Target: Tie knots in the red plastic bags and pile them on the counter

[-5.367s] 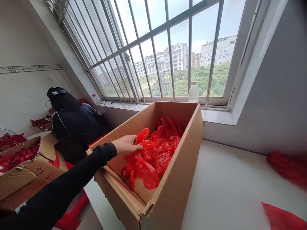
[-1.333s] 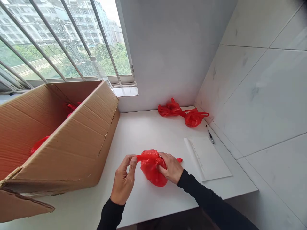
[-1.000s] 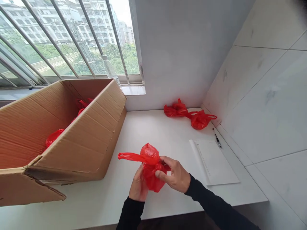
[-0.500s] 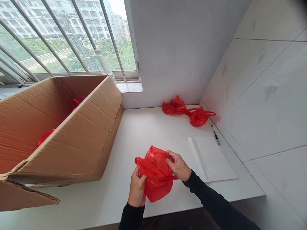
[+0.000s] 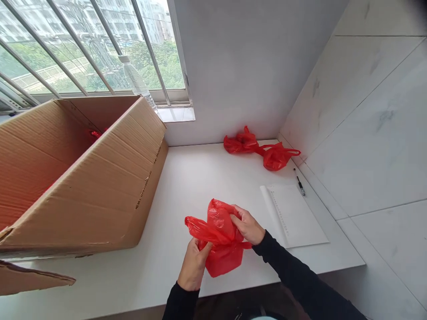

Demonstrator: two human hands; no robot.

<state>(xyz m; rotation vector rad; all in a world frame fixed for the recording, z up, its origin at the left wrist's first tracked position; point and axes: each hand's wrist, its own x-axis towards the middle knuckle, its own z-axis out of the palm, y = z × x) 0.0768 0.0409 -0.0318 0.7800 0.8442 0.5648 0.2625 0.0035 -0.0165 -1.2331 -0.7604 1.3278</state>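
Note:
Between my two hands, above the front part of the white table, is a red plastic bag. My left hand grips its lower left side, thumb on top near the gathered middle. With thumb and fingers, my right hand pinches the bag's upper right edge. One loop of the bag sticks out to the left, and a short end pokes out at the right under my right hand. What the bag contains, if anything, is hidden.
A big open cardboard box with red bags inside stands left. Two red bags lie at the back wall. An open notebook and a pen lie right. A plastic bottle is on the windowsill.
My left thumb has moved right over the bag's middle, and the bag's left loop sticks out further. The view has shifted slightly. Both hands keep hold of the bag.

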